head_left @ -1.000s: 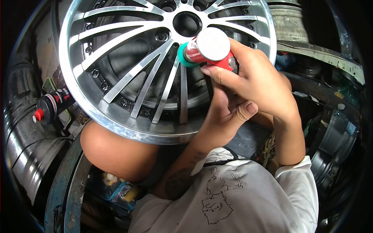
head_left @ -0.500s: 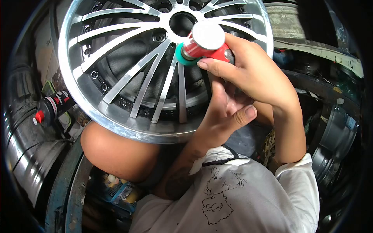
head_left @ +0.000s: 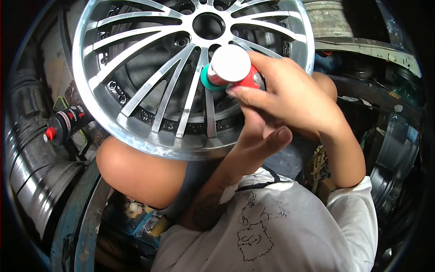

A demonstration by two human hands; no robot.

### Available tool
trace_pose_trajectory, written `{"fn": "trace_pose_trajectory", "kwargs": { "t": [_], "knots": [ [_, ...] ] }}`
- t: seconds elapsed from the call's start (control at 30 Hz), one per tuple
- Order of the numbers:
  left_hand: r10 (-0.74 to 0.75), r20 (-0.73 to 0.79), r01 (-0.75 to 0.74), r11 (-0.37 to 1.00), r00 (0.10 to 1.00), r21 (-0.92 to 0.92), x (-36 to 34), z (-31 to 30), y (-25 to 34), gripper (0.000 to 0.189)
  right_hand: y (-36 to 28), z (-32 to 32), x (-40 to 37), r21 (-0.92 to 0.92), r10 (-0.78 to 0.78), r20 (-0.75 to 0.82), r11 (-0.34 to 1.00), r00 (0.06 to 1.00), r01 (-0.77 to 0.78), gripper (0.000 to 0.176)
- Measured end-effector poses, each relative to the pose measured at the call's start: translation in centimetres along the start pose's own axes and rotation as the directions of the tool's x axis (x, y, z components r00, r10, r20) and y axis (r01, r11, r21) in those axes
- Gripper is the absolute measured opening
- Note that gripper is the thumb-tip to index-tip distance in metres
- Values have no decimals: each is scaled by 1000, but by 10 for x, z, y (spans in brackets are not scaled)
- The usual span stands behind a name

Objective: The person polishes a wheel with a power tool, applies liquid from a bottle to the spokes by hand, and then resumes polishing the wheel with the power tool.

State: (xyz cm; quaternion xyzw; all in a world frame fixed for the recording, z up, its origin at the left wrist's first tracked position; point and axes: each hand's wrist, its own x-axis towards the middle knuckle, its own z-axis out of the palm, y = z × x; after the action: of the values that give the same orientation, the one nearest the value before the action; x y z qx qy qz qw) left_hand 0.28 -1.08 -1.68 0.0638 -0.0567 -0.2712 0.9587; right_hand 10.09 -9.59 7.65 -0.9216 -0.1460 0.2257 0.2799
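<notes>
A small red polisher [head_left: 248,81] with a round white top and a green pad rests low over the spokes of a silver alloy wheel [head_left: 156,152]. My right hand [head_left: 294,88] grips the polisher from the right, thumb along its near side. Just below, my left hand [head_left: 258,136] reaches up under the right one, close at the polisher's handle; its thumb sticks out and its fingers are mostly hidden. The pad overlaps the spokes beneath the centre hole. The wheel's near edge sits by my bare knee [head_left: 138,174].
A dark bottle with a red cap [head_left: 68,121] lies left of the wheel, near a shiny metal barrel [head_left: 36,190]. A blue basket [head_left: 140,222] with small items sits below my knee. Other wheel rims [head_left: 392,158] stand at right, and a pale metal ledge [head_left: 376,52] runs behind.
The polisher and both hands have shifted slightly left, the polisher also toward me. The wheel appears a little higher in view.
</notes>
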Motion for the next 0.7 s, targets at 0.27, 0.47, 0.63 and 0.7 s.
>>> {"fn": "trace_pose_trajectory", "kwargs": {
  "t": [0.27,0.47,0.63,0.7],
  "knots": [
    [-37,4,35,969,999,243,-24,18,-2,103,-19,15,-37,-116,57,-50,991,997,-63,32],
    [-59,-88,77,975,994,209,-32,19,-10,92,-14,21,-39,-93,28,6,995,1000,-27,30],
    [-18,-162,26,999,987,46,-40,24,-24,91,-16,28,-46,-173,-7,80,985,997,21,31],
    [-26,-176,31,999,984,25,-43,18,-36,90,-10,34,-53,-209,-73,62,974,995,84,34]
  ]
}}
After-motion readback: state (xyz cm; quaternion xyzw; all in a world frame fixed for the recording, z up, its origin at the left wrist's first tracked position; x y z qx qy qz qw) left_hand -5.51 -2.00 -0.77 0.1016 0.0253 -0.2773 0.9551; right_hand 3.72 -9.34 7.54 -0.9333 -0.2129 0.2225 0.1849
